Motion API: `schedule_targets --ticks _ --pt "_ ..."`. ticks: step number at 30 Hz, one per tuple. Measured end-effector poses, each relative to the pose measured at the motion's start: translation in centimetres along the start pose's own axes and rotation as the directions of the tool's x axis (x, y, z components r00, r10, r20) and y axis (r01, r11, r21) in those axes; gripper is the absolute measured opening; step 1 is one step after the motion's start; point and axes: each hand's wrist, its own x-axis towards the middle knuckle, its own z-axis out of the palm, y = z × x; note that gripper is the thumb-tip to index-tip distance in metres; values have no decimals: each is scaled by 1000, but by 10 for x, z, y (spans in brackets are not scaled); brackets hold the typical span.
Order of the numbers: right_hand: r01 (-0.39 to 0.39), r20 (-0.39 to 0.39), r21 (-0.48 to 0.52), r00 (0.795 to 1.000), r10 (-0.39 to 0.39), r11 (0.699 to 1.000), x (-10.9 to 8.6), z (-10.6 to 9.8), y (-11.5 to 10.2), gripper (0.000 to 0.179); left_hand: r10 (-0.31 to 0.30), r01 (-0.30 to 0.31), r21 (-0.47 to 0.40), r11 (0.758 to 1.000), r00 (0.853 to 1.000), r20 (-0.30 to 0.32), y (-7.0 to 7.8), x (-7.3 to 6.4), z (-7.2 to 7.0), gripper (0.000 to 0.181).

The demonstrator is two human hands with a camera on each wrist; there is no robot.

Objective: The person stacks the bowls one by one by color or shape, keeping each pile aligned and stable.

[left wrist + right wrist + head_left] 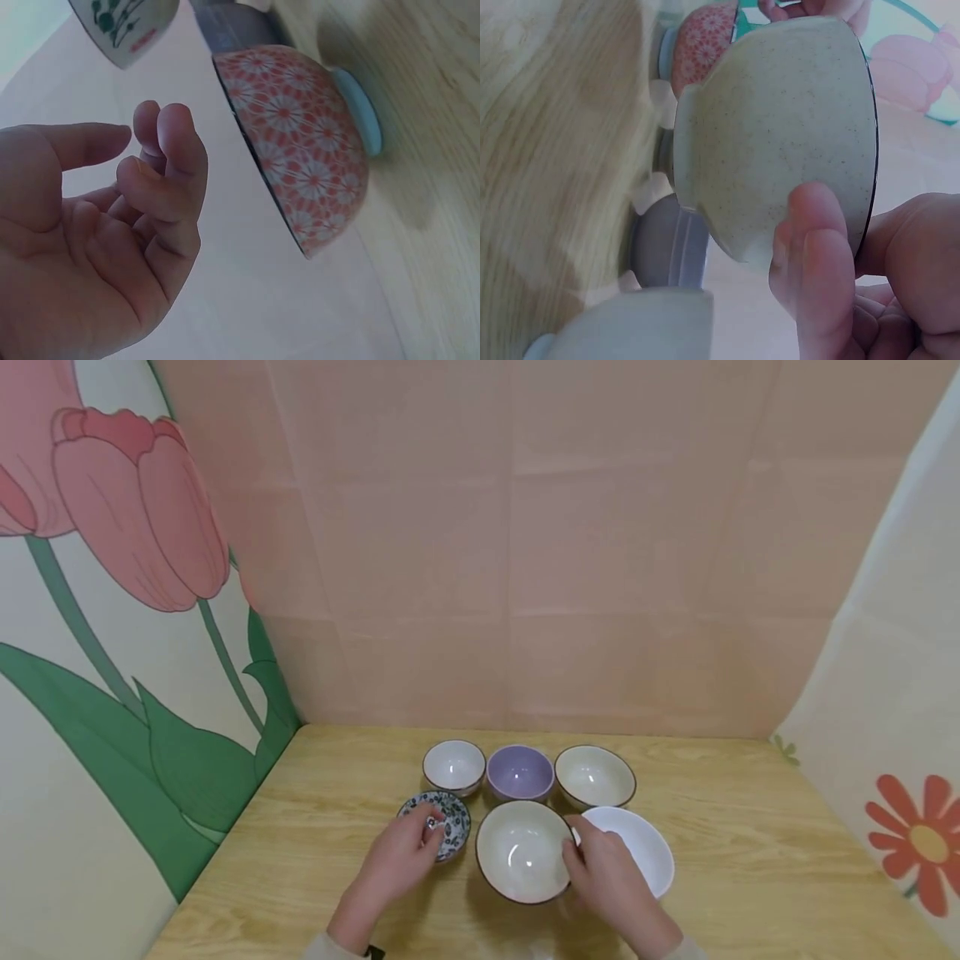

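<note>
My right hand [609, 875] pinches the right rim of a cream speckled bowl [523, 852], thumb on one side and fingers on the other. In the right wrist view this bowl [780, 135] hangs above the table, tilted in that view. My left hand [401, 852] hovers over a small bowl [455, 827] with a dark floral inside. The left wrist view shows a red bowl [300, 142] with white flowers standing apart from the left hand [112, 225], whose loosely curled fingers hold nothing. At that view's upper left is part of a bowl with a green plant print [124, 26].
Behind, a white bowl [454, 767] with a dark rim, a purple bowl [521, 772] and another cream bowl [595, 777] form a row. A plain white bowl [637, 843] sits by the right hand, partly hidden. All stand on a wooden table [750, 860] before a pink backdrop.
</note>
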Motion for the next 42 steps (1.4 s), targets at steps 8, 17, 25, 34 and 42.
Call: schedule_targets --ticks 8,17,25,34,42 --pt "-43 12 79 999 42 996 1 -11 6 30 25 -23 -35 999 998 53 8 5 1 33" --pt "-86 43 157 996 80 984 3 -37 13 35 50 -42 -73 996 993 111 20 10 4 37" --pt "-96 28 148 995 93 984 0 -53 30 39 59 -39 -129 991 986 153 30 12 11 36" --pt "-111 2 135 994 112 985 -3 -62 47 37 106 -92 -115 989 987 118 45 27 33 32" --pt "-150 20 151 989 149 977 -4 -69 59 38 137 -120 -123 985 982 133 59 38 55 33"
